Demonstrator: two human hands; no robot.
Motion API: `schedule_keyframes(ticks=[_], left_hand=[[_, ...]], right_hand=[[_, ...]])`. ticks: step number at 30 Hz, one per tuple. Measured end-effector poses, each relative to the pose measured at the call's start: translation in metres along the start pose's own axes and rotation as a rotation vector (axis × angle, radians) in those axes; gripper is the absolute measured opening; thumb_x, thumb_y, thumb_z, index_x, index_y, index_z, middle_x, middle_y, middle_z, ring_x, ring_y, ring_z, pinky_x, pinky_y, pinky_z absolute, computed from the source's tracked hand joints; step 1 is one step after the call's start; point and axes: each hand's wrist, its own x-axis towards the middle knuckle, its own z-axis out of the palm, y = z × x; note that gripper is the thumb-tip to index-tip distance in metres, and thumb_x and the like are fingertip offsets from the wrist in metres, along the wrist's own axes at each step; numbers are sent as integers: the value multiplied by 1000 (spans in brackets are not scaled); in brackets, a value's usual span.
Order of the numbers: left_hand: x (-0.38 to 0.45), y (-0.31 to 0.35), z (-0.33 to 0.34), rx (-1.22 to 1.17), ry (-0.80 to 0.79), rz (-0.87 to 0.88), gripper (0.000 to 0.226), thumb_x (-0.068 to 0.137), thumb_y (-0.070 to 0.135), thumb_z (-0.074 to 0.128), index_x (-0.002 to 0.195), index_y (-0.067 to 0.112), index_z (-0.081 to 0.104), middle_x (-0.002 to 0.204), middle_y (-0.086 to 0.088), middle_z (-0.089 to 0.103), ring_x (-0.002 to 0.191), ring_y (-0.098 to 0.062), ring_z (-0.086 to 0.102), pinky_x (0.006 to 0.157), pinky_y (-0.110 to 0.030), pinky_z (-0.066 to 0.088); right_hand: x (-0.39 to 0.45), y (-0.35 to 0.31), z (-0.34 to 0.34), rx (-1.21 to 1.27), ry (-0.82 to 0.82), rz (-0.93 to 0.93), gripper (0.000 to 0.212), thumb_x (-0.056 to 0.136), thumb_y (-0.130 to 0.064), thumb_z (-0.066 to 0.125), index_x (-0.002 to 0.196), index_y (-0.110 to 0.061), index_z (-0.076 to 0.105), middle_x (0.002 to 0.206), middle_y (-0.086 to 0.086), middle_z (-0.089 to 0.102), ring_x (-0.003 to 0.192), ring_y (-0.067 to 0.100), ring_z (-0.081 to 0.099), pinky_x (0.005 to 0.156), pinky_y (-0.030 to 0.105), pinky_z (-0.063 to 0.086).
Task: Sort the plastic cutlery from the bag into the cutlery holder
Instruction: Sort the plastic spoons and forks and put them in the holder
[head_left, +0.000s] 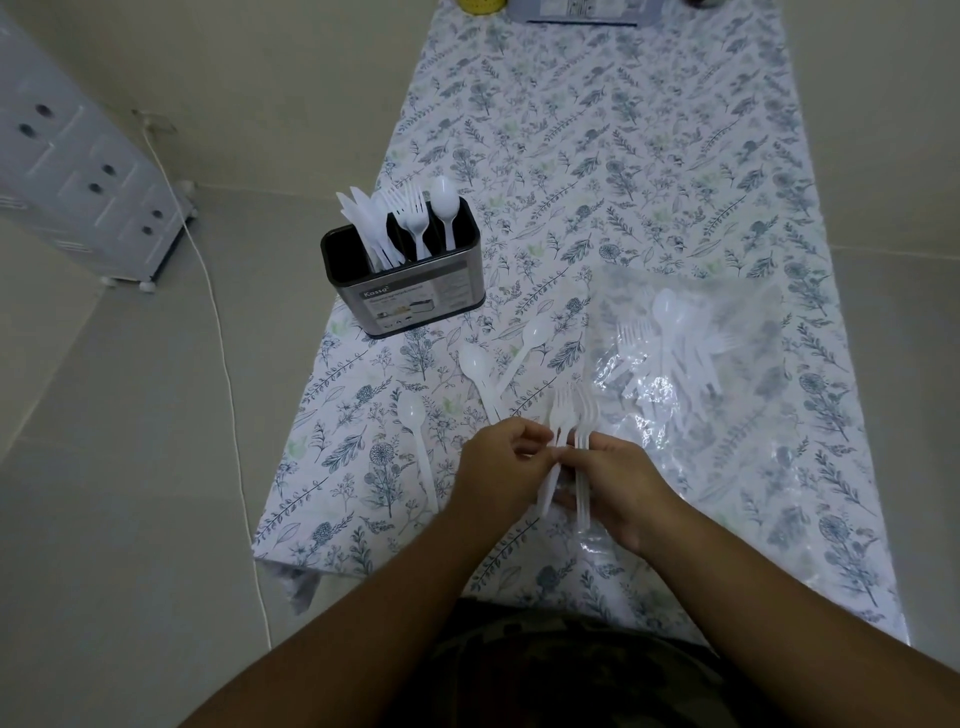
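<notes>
On bench (675, 156), both hands pinch forks (569, 415): left hand (498, 462), right hand (618, 483). Fork count unclear; bag (691, 353) blurs contents. Holder (415, 296) behind.

We see a surface (649, 156) covered in white cloth printed with blue-grey leaves and flowers and a few pale green sprigs. On it stands a holder (410, 291) with a silver body, black inside, holding white cutlery. Right of the holder lies a clear bag (691, 358) of white pieces; white spoons (475, 364) lie just in front of the holder. Left of the holder, the floor (130, 415) is pale beige.
</notes>
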Motion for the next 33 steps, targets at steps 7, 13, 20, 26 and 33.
schedule_keyframes(ticks=[7, 13, 20, 26, 33], left_hand=[[3, 4, -3, 116, 12, 64, 11, 84, 16, 75, 94, 17, 78, 84, 8, 75, 75, 3, 69, 70, -9, 54], [3, 9, -5, 174, 21, 76, 11, 80, 26, 79, 86, 17, 76, 75, 6, 74, 65, 3, 68, 59, -7, 52], [3, 5, -5, -12, 142, -37, 18, 72, 27, 86, 82, 20, 72, 71, 5, 72, 66, -4, 70, 60, -20, 58], [-2, 7, -4, -173, 18, -80, 28, 77, 20, 84, 100, 18, 69, 89, 0, 76, 75, -8, 74, 71, -31, 63], [-2, 4, -10, -285, 28, -76, 24, 79, 9, 81, 98, 14, 67, 86, -3, 77, 79, -13, 75, 76, -35, 62]], right_hand=[[0, -4, -5, -33, -89, 21, 15, 95, 5, 58, 99, 4, 73, 98, 25, 76, 88, 35, 75, 87, 49, 61], [2, -4, -6, 1, -135, 37, 13, 99, -4, 59, 102, 2, 70, 106, 27, 74, 92, 32, 72, 95, 50, 56], [6, -3, 0, 97, -64, 14, 21, 102, -15, 57, 118, -6, 67, 111, 22, 73, 88, 29, 67, 75, 40, 57], [7, -5, 10, -2, -58, -20, 39, 106, -35, 44, 100, -5, 68, 76, 14, 68, 64, 21, 65, 68, 39, 49], [9, -4, 17, 68, -156, -36, 36, 105, -19, 41, 112, 2, 69, 98, 19, 75, 86, 26, 72, 76, 38, 55]])
